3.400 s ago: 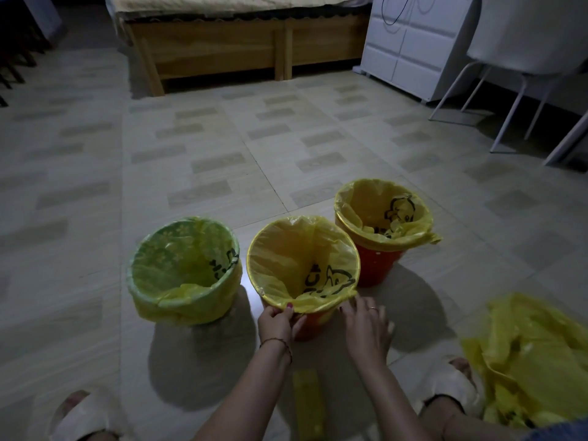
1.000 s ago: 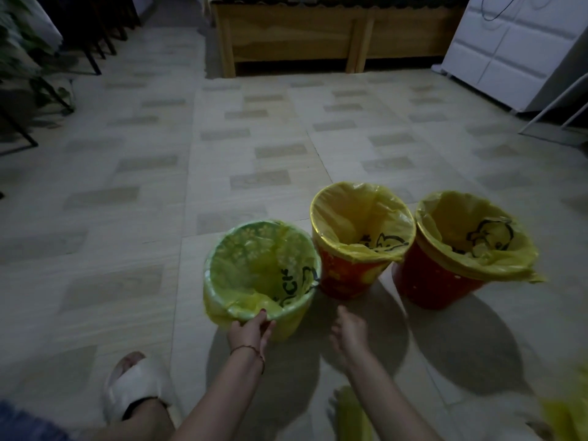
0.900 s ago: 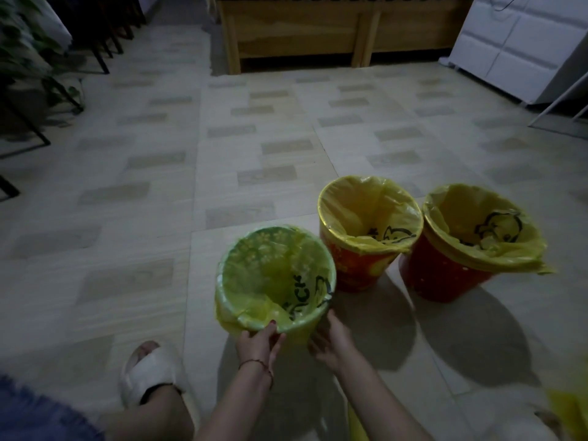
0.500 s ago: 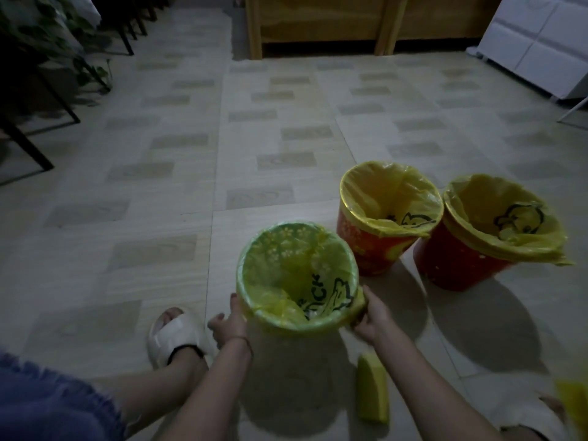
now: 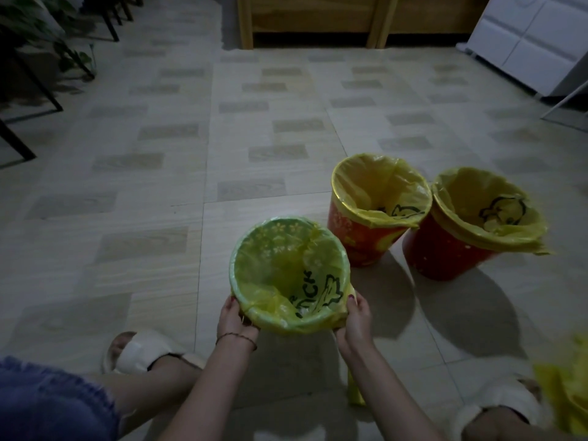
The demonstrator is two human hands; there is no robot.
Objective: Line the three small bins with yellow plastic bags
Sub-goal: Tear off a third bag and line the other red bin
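Note:
Three small bins stand on the tiled floor, each with a yellow plastic bag folded over its rim. The green bin (image 5: 280, 259) is nearest me. My left hand (image 5: 234, 323) grips its near-left rim and my right hand (image 5: 356, 319) grips its near-right rim, both over the bag's folded edge. Behind it to the right are an orange-red bin (image 5: 362, 240) and a red bin (image 5: 445, 256), side by side. Black duck prints show inside the bags.
A folded yellow bag (image 5: 354, 391) lies on the floor under my right forearm. A heap of yellow bags (image 5: 566, 399) sits at the lower right. My slippered feet (image 5: 143, 351) flank the bin. A wooden bed frame (image 5: 318, 20) and a white cabinet (image 5: 525, 36) stand at the back.
My hands left the middle bin and took hold of the green bin's rim, one on each side. The green bin has come closer to me and away from the other two.

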